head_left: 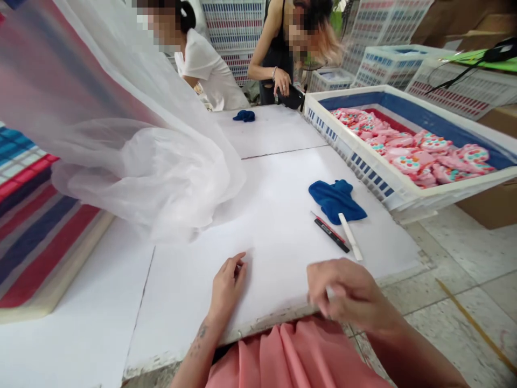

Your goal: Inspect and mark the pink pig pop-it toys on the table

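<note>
1. Along the near edge of the white worktable [278, 226], the left hand [228, 288] rests on the board, relaxed, its fingers loosely curled and nothing visible in them.
2. Just beyond the board's edge, the right hand [347, 291] hovers slightly blurred, its fingers bunched toward the thumb. Something pale may show between them, but I cannot tell whether it grips anything.
3. Beyond the right hand, a crumpled blue cloth [335, 200] lies flat and soft on the board, apart from both hands.
4. A white marker [350, 236] touches the cloth's near edge, lying beside a slim red-and-black pen [331, 231].
5. Farther along the table sits a small wad of blue cloth [243, 115].
6. To the right, a white plastic crate [363, 110] with a blue lining holds a heap of pink fabric pieces [412, 151] printed with colourful dots.
7. To the left, a sheer, glossy plastic sheet [133, 161] billows over a thick striped pad [36, 226] of red, blue and cream.
8. At the far end, a co-worker's hand [281, 82] holds a black object [291, 97] beside the crate, while another co-worker in a white shirt [205, 70] stands before stacked crates [234, 32].
</note>
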A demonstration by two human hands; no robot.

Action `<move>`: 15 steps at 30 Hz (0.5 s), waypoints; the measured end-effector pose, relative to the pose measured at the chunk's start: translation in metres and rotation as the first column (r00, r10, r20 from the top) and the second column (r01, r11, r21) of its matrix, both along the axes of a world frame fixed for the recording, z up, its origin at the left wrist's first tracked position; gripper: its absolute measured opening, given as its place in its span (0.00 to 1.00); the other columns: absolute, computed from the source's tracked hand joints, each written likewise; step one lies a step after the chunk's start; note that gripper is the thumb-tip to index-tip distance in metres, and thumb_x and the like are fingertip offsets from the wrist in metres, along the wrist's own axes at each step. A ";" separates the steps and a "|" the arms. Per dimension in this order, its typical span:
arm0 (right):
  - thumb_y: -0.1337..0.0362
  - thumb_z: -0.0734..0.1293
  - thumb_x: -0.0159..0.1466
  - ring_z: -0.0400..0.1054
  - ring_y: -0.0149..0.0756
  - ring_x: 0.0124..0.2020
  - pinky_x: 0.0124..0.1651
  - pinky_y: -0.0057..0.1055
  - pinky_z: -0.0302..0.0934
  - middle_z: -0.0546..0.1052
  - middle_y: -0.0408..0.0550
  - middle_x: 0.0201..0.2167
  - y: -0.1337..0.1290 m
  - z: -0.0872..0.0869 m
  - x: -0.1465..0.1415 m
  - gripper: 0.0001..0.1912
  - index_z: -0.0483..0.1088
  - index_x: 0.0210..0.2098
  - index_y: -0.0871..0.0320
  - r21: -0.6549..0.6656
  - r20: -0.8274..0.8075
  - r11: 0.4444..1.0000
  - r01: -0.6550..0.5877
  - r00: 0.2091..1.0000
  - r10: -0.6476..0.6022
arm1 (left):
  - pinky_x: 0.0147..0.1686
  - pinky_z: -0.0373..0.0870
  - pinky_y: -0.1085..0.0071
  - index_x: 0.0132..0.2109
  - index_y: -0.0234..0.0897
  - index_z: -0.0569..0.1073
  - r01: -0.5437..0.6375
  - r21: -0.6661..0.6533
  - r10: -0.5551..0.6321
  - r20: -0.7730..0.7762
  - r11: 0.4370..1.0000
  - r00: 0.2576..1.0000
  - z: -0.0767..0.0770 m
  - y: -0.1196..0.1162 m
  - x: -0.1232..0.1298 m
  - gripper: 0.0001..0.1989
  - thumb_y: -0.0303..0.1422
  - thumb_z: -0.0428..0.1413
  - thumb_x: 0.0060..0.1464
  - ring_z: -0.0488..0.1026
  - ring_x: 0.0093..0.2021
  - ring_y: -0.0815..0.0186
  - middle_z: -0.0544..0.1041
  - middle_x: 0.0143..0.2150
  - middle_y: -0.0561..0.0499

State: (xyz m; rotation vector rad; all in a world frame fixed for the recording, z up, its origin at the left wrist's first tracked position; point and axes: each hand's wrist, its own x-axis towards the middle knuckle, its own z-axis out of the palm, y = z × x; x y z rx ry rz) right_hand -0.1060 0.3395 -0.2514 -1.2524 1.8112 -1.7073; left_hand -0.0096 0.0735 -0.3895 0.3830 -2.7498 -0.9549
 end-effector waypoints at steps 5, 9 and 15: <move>0.58 0.62 0.66 0.69 0.37 0.37 0.41 0.32 0.63 0.75 0.49 0.37 0.036 -0.071 -0.054 0.10 0.71 0.41 0.57 0.267 -0.340 0.687 0.676 0.733 -0.590 | 0.38 0.71 0.68 0.53 0.39 0.68 0.000 -0.023 0.000 0.007 1.000 1.000 -0.001 -0.001 -0.001 0.15 0.36 0.47 0.62 0.72 0.34 0.66 0.74 0.37 0.51; 0.56 0.61 0.64 0.68 0.41 0.36 0.41 0.37 0.63 0.74 0.54 0.38 0.077 -0.129 -0.090 0.17 0.70 0.45 0.61 0.367 -0.572 0.348 0.863 0.504 -0.647 | 0.38 0.71 0.68 0.53 0.39 0.69 0.000 -0.030 0.000 0.001 1.000 1.000 -0.002 -0.002 0.000 0.15 0.37 0.48 0.62 0.73 0.34 0.65 0.75 0.37 0.51; 0.58 0.62 0.61 0.68 0.42 0.33 0.39 0.38 0.62 0.75 0.50 0.29 0.091 -0.157 -0.108 0.20 0.70 0.48 0.63 0.439 -0.598 0.275 0.855 0.506 -0.622 | 0.38 0.71 0.68 0.53 0.39 0.69 0.008 -0.028 -0.008 -0.011 1.000 1.000 -0.005 -0.003 -0.002 0.14 0.36 0.48 0.62 0.73 0.35 0.65 0.74 0.37 0.51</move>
